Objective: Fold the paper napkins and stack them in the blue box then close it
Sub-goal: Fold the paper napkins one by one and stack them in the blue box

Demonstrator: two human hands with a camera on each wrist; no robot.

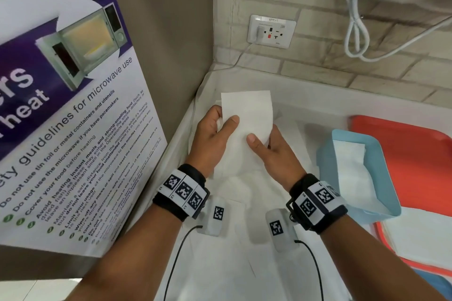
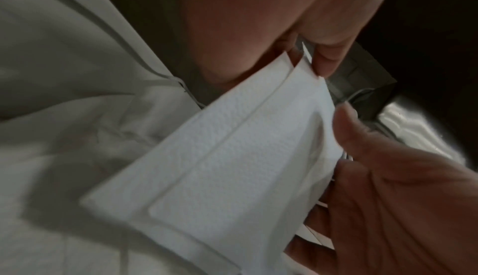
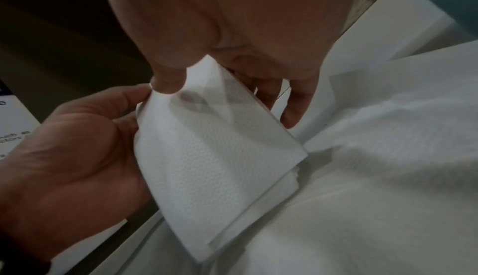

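Observation:
I hold a white paper napkin (image 1: 252, 110) up over the counter with both hands; it is folded over, with layered edges showing. My left hand (image 1: 223, 117) pinches its left edge between thumb and fingers. My right hand (image 1: 263, 138) pinches the lower right part, thumb on top. In the left wrist view the napkin (image 2: 220, 167) runs from my left hand (image 2: 305, 60) down past my right hand (image 2: 388, 187). In the right wrist view my right hand (image 3: 220, 83) grips the napkin (image 3: 212, 156) at its top, beside my left hand (image 3: 77, 146). The open light blue box (image 1: 381, 154) stands to the right with a folded napkin (image 1: 352, 171) inside.
More white napkin sheets (image 1: 244, 252) lie spread on the counter under my hands. The box sits on a red tray (image 1: 415, 154) with a white sheet (image 1: 420, 234) on it. A microwave poster (image 1: 73, 129) stands at the left. A wall socket (image 1: 271, 30) and white cable (image 1: 354, 32) are behind.

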